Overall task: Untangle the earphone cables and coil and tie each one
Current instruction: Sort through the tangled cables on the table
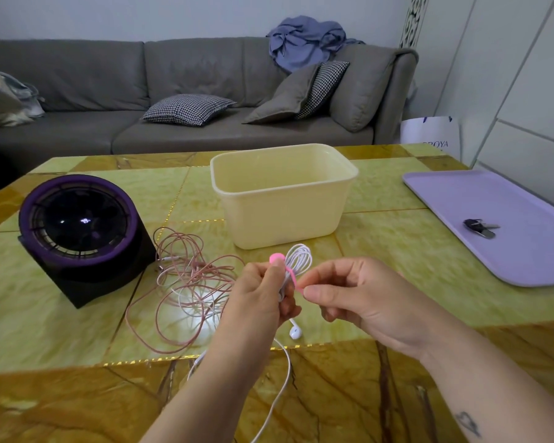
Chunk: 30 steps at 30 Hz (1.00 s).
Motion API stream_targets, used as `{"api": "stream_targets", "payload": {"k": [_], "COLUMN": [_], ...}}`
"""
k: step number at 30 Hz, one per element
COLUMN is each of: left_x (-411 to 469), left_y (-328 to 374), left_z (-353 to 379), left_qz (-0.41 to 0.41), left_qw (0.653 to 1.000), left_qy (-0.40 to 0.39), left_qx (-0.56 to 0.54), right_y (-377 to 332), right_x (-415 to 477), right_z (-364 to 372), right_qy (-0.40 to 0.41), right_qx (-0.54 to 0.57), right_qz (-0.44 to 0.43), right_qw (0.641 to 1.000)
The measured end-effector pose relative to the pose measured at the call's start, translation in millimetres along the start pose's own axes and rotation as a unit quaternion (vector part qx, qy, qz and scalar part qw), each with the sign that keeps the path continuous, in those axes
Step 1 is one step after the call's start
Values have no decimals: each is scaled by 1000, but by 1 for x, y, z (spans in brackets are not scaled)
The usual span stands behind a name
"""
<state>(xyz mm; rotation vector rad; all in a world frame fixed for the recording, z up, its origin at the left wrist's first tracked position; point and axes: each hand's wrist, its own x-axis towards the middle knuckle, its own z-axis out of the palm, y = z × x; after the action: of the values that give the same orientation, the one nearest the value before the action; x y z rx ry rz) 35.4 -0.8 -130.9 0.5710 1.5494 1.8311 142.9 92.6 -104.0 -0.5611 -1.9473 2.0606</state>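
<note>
My left hand point(259, 295) grips a coiled white earphone cable point(299, 259) just above the table, its loops sticking up past my fingers. A pink tie point(289, 272) crosses the coil, with its round end by my left thumb. My right hand point(349, 294) pinches the tie's other end. One white earbud point(295, 332) dangles below my left hand, and a white lead trails off toward the near table edge. A pink earphone cable point(186, 282) lies in a loose tangle on the table to the left.
A cream plastic tub point(339, 199) stands just behind my hands. A black and purple fan point(80, 231) sits at the left. A lilac tray point(499, 251) with keys point(480, 227) lies at the right. A grey sofa runs behind the table.
</note>
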Motion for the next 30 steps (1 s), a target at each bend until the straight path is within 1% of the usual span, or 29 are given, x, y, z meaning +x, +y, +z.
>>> {"api": "stream_targets", "payload": {"k": [2,4,8,10,12,14,16,18,19,20,24,26,28,30], "left_x": [-1,-2,-5,-7,-8,-11,-12,-14,-14,-14,-10,-7,-5,-3], "left_y": [-1,0,4,5,5,7,8,6,4,1,-5,-8,-12,-14], "left_z": [-1,0,2,1,0,-1,-1,-3,-3,-3,2,4,7,9], "left_qz": [19,14,-5,-17,-23,-37,-46,-36,-28,-24,-28,-29,-51,-100], "left_qw": [1000,999,1000,999,998,993,985,970,962,959,970,979,989,994], "left_qy": [-3,-17,-7,-18,-58,-111,-138,-127,-115,-102,-41,-18,-7,-10], "left_qx": [24,23,-12,-31,-24,15,91,206,247,263,238,201,141,40], "right_y": [-1,0,2,3,6,7,7,4,2,0,-4,-5,-4,-1], "right_x": [-1,-2,0,2,5,7,9,9,9,8,4,0,-3,-5], "right_z": [1,4,-3,-11,-19,-22,-24,-25,-25,-23,-8,3,11,15], "right_qy": [-20,-34,-58,-32,1,14,29,57,70,82,154,178,194,201], "right_qx": [44,60,33,3,-42,-93,-138,-153,-160,-174,-243,-283,-321,-339], "right_qz": [11,24,70,84,86,70,38,8,-5,-17,-65,-95,-126,-152], "right_qw": [999,997,995,996,995,993,989,987,985,981,956,938,919,906]}}
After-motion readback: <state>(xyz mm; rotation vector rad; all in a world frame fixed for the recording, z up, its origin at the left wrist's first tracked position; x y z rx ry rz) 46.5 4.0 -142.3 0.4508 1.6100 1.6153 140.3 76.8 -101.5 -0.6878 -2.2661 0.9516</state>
